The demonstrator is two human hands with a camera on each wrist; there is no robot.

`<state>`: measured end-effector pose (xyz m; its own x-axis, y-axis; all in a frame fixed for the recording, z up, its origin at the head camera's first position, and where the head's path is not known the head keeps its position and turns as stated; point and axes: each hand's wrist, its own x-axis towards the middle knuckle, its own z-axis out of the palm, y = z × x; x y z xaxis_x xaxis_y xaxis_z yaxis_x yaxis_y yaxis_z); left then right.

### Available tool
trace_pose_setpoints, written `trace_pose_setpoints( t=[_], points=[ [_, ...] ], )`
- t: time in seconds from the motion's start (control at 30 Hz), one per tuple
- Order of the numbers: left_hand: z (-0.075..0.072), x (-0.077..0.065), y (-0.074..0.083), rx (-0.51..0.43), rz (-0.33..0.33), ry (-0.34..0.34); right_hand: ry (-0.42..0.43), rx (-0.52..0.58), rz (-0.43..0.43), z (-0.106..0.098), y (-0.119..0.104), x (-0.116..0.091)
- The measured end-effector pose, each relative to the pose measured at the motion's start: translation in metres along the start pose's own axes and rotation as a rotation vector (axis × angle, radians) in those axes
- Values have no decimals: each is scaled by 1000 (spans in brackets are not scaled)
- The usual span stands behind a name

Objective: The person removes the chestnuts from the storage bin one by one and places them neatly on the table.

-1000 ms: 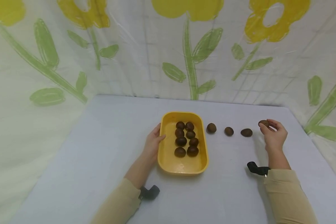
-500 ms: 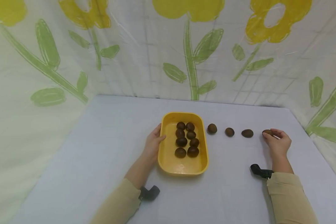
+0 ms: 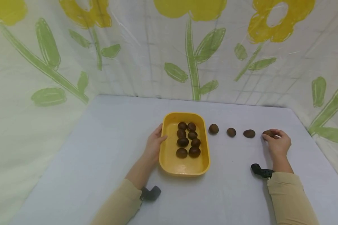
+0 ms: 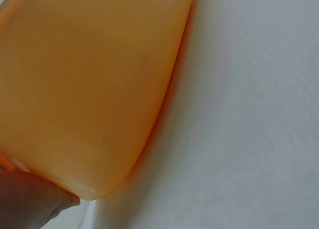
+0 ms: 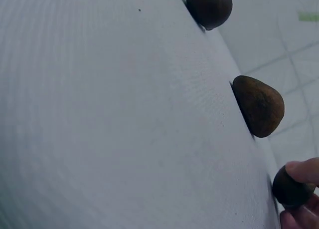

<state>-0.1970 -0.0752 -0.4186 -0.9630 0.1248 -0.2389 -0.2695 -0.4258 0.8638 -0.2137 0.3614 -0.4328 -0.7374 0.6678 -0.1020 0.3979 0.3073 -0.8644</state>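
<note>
My left hand (image 3: pixel 152 143) grips the left wall of a yellow plastic tray (image 3: pixel 164 159), thumb over its rim. Inside the tray, in two columns, lie several dark brown chestnuts (image 3: pixel 182 142). To its right three chestnuts sit in a row on the table: one by the rim (image 3: pixel 213 129), a smaller one (image 3: pixel 231 132) and a longer one (image 3: pixel 249 133). At the row's right end my right hand (image 3: pixel 279 144) pinches another chestnut (image 5: pixel 290 189) between thumb and fingers, touching or nearly touching the table. The left wrist view shows mostly the tray's outer wall (image 4: pixel 94 89).
A pale cloth covers the table (image 3: pixel 107 140). Behind it hangs a white curtain (image 3: pixel 129 62) painted with yellow flowers and green leaves. Each wrist carries a black camera mount, one on the left wrist (image 3: pixel 151 193), another on the right wrist (image 3: pixel 262 171).
My right hand has lowered its chestnut from above the table to the right end of the row, then shifted slightly left. The left hand and the tray have stayed in place.
</note>
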Motion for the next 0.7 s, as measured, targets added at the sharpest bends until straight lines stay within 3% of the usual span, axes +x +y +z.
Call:
trace_pose_setpoints(
  t=[0.4, 0.7],
  points=[
    [-3, 3, -2, 22, 7, -21, -54, -171, -27, 2, -1, -5],
    [0, 1, 0, 5, 3, 2, -76, -195, -61, 2, -1, -5]
  ],
)
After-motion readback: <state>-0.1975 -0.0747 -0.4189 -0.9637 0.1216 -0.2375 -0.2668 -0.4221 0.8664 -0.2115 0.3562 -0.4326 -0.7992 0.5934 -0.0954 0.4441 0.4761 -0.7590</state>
